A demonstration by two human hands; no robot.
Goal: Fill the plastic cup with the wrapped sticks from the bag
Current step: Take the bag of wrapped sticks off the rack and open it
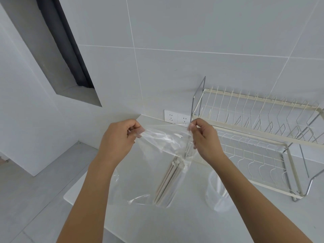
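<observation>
Both hands hold a clear plastic bag (157,155) up above the white surface (175,223). The left hand (121,137) pinches the bag's top edge at one corner between thumb and fingers, and the right hand (204,137) pinches the opposite corner the same way, so the mouth of the bag is stretched between them. The bag hangs down from that grip, and a bundle of wrapped sticks (170,179) lies slanted inside its lower part, pale and tightly packed. The plastic cup (217,192) stands on the surface just right of the bag, partly hidden behind the right forearm; something pale seems to stand inside it, though the translucent wall makes that hard to tell. A wire dish rack (254,137) stands against the tiled wall behind the cup, beside two wall sockets (177,117).
</observation>
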